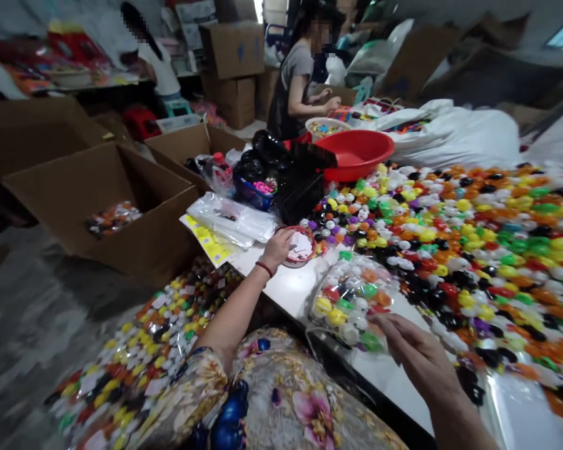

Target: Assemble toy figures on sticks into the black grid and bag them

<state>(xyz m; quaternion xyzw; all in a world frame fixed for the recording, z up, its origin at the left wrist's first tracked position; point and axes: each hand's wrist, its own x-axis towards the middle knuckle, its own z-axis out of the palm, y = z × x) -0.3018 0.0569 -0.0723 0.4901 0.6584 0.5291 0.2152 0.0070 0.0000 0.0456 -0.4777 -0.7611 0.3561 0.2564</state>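
My left hand [278,249], with a red band at the wrist, reaches over the rim of a small red basket [313,249]. White paper slips [301,246] lie in the basket. Its fingers are bent together at the slips; whether a slip is between them is hidden. A clear plastic bag [349,300] full of small colourful plastic pieces lies on the white tabletop [281,278] in front of me. At its right side, my right hand [410,347] has thumb and fingers closed on the bag's edge.
Loose colourful pieces [511,250] heap across the table's right side. Filled bags [164,337] pile up at lower left, near an open carton [103,206]. Flat clear bags [234,219], a black crate [303,194] and a red basin [356,153] stand beyond. Two people work behind.
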